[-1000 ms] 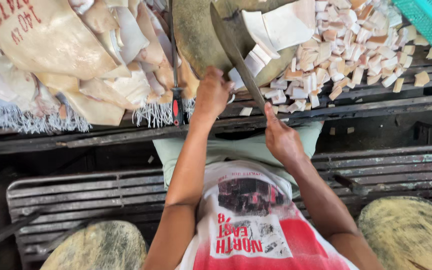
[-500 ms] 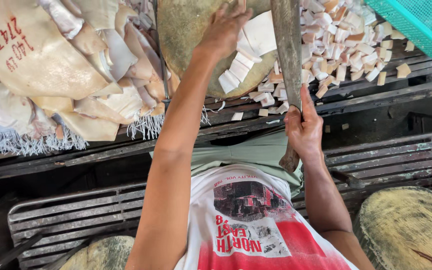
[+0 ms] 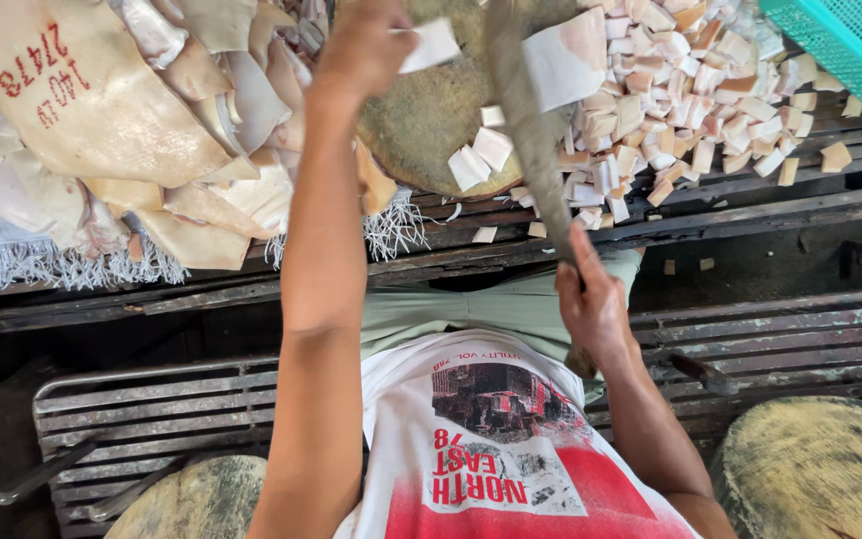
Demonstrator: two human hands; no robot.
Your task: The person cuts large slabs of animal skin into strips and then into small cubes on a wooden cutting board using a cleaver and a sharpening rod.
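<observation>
Big pale sheets of hide (image 3: 122, 130) are piling up at the table's (image 3: 710, 215) left end. Next over, the left hand (image 3: 366, 45) is pinching a small white cut square (image 3: 431, 45) above the round chopping block (image 3: 431, 115). The right hand (image 3: 591, 304) is gripping a cleaver (image 3: 526, 120) tight by the handle, blade lying across the block's right edge. Cut cubes (image 3: 690, 110) are heaping toward the right, beside a teal basket (image 3: 850, 45).

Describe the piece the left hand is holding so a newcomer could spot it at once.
Start at the round chopping block at top centre. Above it, the left hand pinches a pale flat square piece, the only one lifted off the block; the other cut pieces lie heaped to the right of the cleaver.
</observation>
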